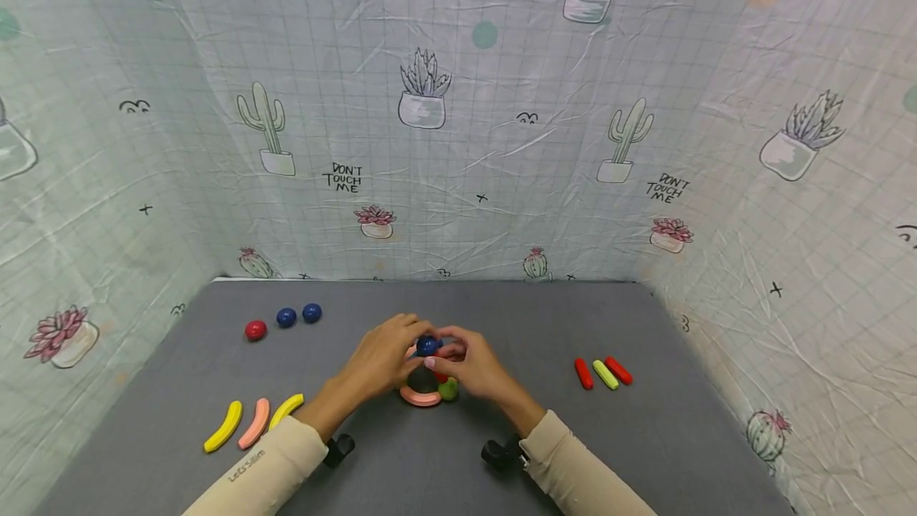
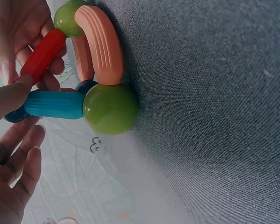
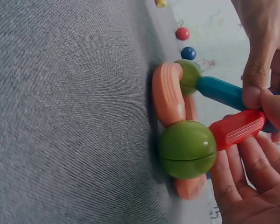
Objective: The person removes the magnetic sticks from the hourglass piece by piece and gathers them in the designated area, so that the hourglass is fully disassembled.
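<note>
Both hands meet at a small frame of magnetic sticks and balls in the middle of the table. My left hand (image 1: 383, 353) pinches the top dark blue ball (image 1: 427, 345), its thumb over the end of a teal stick (image 2: 56, 104). From the other side, my right hand (image 1: 476, 365) holds the upper end of a red stick (image 3: 238, 128) by that ball. Teal and red sticks slope down to green balls (image 2: 111, 109) in the base. Curved pink sticks (image 1: 419, 396) link the base balls on the table. Fingers partly hide the far side.
At the left lie curved yellow sticks (image 1: 224, 427) and a curved pink stick (image 1: 254, 424). Behind them are a red ball (image 1: 255, 330) and two blue balls (image 1: 286, 318). Two red sticks (image 1: 583, 373) and a yellow-green stick (image 1: 605, 374) lie right. A printed curtain (image 1: 473, 158) surrounds the table.
</note>
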A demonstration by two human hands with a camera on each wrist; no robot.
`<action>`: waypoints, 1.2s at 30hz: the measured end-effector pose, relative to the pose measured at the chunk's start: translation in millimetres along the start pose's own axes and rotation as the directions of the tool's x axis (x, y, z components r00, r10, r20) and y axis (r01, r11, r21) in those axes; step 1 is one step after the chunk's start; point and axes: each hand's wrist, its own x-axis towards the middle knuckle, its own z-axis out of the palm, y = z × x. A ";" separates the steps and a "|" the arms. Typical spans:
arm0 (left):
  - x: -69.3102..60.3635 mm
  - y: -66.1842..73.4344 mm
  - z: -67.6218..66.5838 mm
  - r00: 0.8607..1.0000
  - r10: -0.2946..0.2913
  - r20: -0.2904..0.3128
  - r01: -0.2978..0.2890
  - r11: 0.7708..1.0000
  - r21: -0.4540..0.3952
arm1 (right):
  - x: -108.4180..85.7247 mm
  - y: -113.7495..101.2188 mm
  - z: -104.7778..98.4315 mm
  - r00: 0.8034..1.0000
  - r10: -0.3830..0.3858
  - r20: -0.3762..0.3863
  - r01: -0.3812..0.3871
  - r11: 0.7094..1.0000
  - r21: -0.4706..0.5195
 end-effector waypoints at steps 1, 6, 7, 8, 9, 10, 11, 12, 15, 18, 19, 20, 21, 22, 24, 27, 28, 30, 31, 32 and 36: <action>0.2 0.0 0.1 1.000 0.003 -0.002 -0.003 1.000 -0.001 | 0.7 1.1 0.8 1.000 0.000 -0.001 0.000 1.000 0.012; 1.2 -1.5 2.5 0.999 0.024 -0.037 -0.024 1.000 0.003 | 2.5 3.3 2.3 0.999 0.028 -0.022 -0.027 0.998 0.049; 1.5 -1.8 3.2 0.999 0.029 -0.045 -0.029 1.000 0.005 | 2.7 3.3 2.4 0.999 0.033 -0.027 -0.031 0.998 0.057; 1.7 -1.9 3.6 0.998 0.032 -0.051 -0.032 0.999 0.006 | 2.7 3.3 2.3 0.999 0.039 -0.031 -0.037 0.997 0.063; 1.9 -2.0 4.0 0.998 0.034 -0.055 -0.033 0.999 0.008 | 2.8 3.2 2.3 0.998 0.046 -0.034 -0.043 0.997 0.069; 2.1 -2.0 4.3 0.998 0.036 -0.060 -0.035 0.999 0.010 | 2.8 3.2 2.3 0.998 0.051 -0.037 -0.048 0.996 0.075; 2.3 -1.9 4.6 0.997 0.036 -0.064 -0.036 0.999 0.010 | 2.7 3.2 2.3 0.998 0.057 -0.039 -0.054 0.996 0.077; 2.5 -1.9 4.8 0.997 0.037 -0.068 -0.036 0.999 0.011 | 2.6 3.1 2.2 0.997 0.062 -0.040 -0.058 0.995 0.079; 2.8 -1.9 5.4 0.996 0.035 -0.079 -0.034 0.999 0.011 | 2.5 3.9 2.4 0.997 0.068 -0.043 -0.065 0.995 0.079; 2.7 -1.9 5.7 0.996 0.032 -0.088 -0.031 0.999 0.013 | 2.6 5.0 2.6 0.996 0.073 -0.043 -0.070 0.995 0.078; 2.6 -1.7 5.5 0.996 0.031 -0.088 -0.030 1.000 0.008 | 2.5 5.4 2.7 0.996 0.075 -0.041 -0.071 0.994 0.080; 2.4 -1.5 5.2 0.996 0.030 -0.089 -0.030 1.000 0.002 | 2.5 5.8 2.6 0.996 0.077 -0.038 -0.073 0.994 0.082; 2.2 -1.4 4.9 0.996 0.027 -0.087 -0.028 1.000 -0.002 | 2.4 6.3 2.6 0.997 0.076 -0.036 -0.072 0.994 0.083; 1.9 -1.2 4.4 0.996 0.024 -0.085 -0.025 1.000 -0.008 | 2.5 6.5 2.7 0.996 0.081 -0.036 -0.078 0.993 0.087; 1.5 -1.2 3.7 0.997 0.016 -0.078 -0.018 1.000 -0.022 | 2.8 7.3 2.7 0.996 0.078 -0.033 -0.075 0.993 0.091; 0.6 -2.4 3.5 0.998 -0.010 -0.059 0.007 0.999 -0.047 | 3.1 8.5 3.0 0.997 0.071 -0.032 -0.068 0.993 0.096; 0.3 -3.1 3.5 0.998 -0.021 -0.051 0.018 0.998 -0.059 | 3.1 8.6 3.2 0.997 0.070 -0.033 -0.066 0.993 0.097; -0.1 -4.9 3.5 0.998 -0.047 -0.030 0.044 0.995 -0.094 | 3.2 8.7 3.5 0.997 0.064 -0.032 -0.061 0.993 0.102; -0.4 -5.8 3.0 0.998 -0.063 -0.016 0.061 0.992 -0.114 | 3.1 8.4 3.5 0.998 0.061 -0.031 -0.058 0.993 0.104; -0.5 -6.7 2.6 0.997 -0.078 0.001 0.077 0.988 -0.132 | 3.0 8.3 3.5 0.998 0.061 -0.029 -0.058 0.993 0.104; -0.2 -9.2 -0.8 0.991 -0.120 0.064 0.131 0.968 -0.214 | 2.2 8.0 3.1 0.998 0.050 -0.023 -0.048 0.995 0.089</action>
